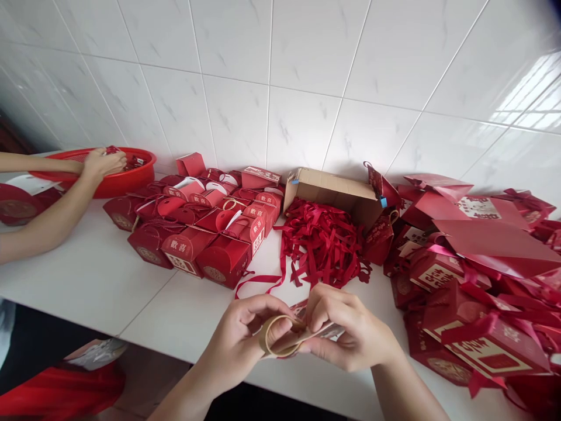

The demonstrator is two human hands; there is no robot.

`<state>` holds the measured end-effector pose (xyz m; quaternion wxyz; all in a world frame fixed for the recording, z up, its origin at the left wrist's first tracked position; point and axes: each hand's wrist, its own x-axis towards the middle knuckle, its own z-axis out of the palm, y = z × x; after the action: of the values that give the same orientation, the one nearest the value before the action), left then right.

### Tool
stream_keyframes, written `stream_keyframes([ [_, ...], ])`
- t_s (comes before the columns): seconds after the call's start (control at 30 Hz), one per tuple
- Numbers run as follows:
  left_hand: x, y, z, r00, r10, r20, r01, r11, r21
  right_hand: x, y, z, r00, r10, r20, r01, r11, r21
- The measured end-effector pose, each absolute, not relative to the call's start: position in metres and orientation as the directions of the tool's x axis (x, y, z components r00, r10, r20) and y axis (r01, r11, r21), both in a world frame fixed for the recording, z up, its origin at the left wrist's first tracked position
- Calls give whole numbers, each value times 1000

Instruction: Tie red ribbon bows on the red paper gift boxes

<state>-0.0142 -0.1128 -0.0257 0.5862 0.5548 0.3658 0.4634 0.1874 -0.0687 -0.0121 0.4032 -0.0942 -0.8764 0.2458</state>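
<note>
Near the table's front edge, my left hand (248, 330) is closed on a curled strip (284, 352), tan on its inner side, with the thumb inside the loop. My right hand (348, 327) pinches the other end of the same piece, where a bit of red and white print shows between the fingers. Just beyond both hands, a heap of dark red ribbons (326, 240) spills out of an open cardboard box (335, 186) lying on its side. One loose ribbon (258, 280) curls over the table left of the heap.
Several red boxes (188, 248) stand grouped left of the ribbons. Ribboned red boxes (477, 333) pile up at the right. At the far left, another person's hands (99, 164) reach into a red basket (146, 171). A tiled wall (307, 117) backs the white table (96, 286).
</note>
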Motion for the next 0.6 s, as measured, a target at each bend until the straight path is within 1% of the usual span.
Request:
stream_keyframes([
  [0.17, -15, -111, -26, 393, 914, 98, -133, -50, 990, 188, -69, -12, -657, 368, 658, -6, 870, -493],
  [0.27, -16, -111, -27, 406, 909, 100, -134, -49, 990, 188, -69, -11, -656, 366, 660, -4, 873, -488],
  [0.33, -17, -112, -27, 397, 907, 142, -110, -107, 988, 190, -69, -11, -655, 364, 662, -6, 873, -487],
  [0.43, -22, -115, -28, 392, 886, 246, -77, -234, 969, 191, -69, -10, -654, 347, 672, -10, 884, -467],
  [0.5, -25, -116, -28, 406, 862, 303, -102, -287, 952, 192, -69, -9, -650, 335, 682, -6, 895, -446],
  [0.6, -29, -113, -28, 426, 838, 342, -159, -303, 940, 191, -70, -10, -630, 345, 696, 30, 906, -422],
])
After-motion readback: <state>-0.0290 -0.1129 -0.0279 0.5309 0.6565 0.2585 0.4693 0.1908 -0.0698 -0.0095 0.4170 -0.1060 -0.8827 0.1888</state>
